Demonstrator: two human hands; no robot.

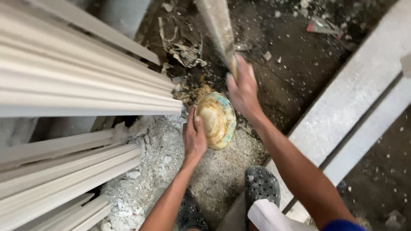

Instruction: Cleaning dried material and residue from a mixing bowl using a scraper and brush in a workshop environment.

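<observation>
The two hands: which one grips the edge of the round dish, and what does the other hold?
The left hand grips the rim of the yellowish dish. The right hand instead clasps a long pale board above it.

One head-worn camera looks steeply down (close in) over a rubble-strewn floor (171,171).

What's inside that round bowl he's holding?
The bowl, tilted in the left hand, shows a yellowish-brown smear coating its inside. Its underside and the ground behind are hidden.
</observation>
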